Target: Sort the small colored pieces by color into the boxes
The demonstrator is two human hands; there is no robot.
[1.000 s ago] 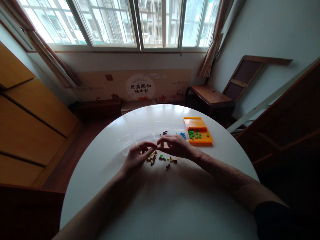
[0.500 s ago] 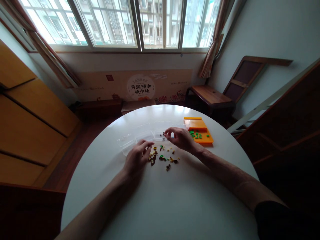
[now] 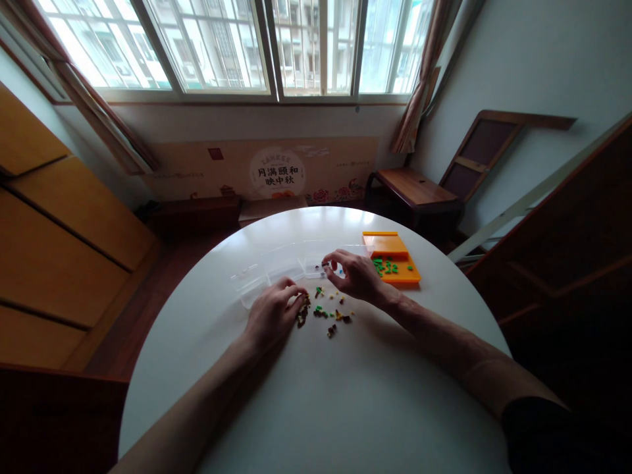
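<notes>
Several small brown, yellow, green and tan building bricks (image 3: 338, 315) lie loose on the white round table (image 3: 316, 395). My left hand (image 3: 277, 309) reaches into the left edge of this pile, its thumb and fingertips brought together; whatever is between them is hidden. My right hand (image 3: 356, 272) hovers over the near right part of a clear plastic box (image 3: 286, 268). Its thumb and forefinger pinch a tiny dark brick (image 3: 324, 264). A few other tiny pieces sit in that compartment below the fingers.
An orange tray (image 3: 413, 275) with several green bricks (image 3: 390, 267) stands right of my right hand, partly hidden by it. Beyond the table are a wooden chair (image 3: 417, 187), a printed board (image 3: 197, 161) under the window, and a wooden cabinet (image 3: 59, 263) at left.
My left hand has shifted slightly right onto the bricks, and its fingers have closed. My right hand stays over the clear box, its fingers a little more bent.
</notes>
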